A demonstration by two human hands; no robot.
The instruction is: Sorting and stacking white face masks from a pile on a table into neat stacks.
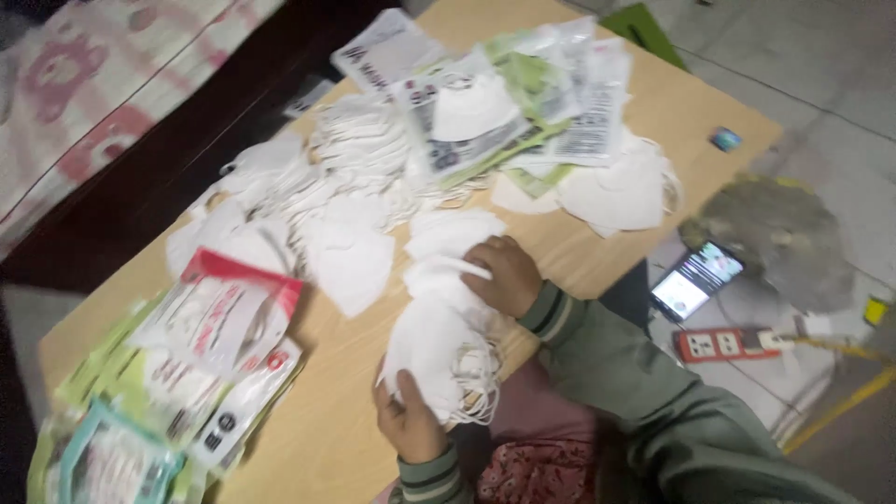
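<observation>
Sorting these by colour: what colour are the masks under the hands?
White masks, clearest in the head view.

L hand (408, 422) + R hand (501, 273) on white mask stack (439, 327), wood table (327, 439), packets (224, 317)

A light wooden table (653, 103) fills the middle of the frame. Packaged masks (224, 313) lie at lower left, more packets (560, 84) at the top. A patterned pink cloth (84, 84) shows upper left. At right, on the floor, a lit phone (695, 280), a red power strip (723, 344), and possibly a small blue box (725, 140).
</observation>
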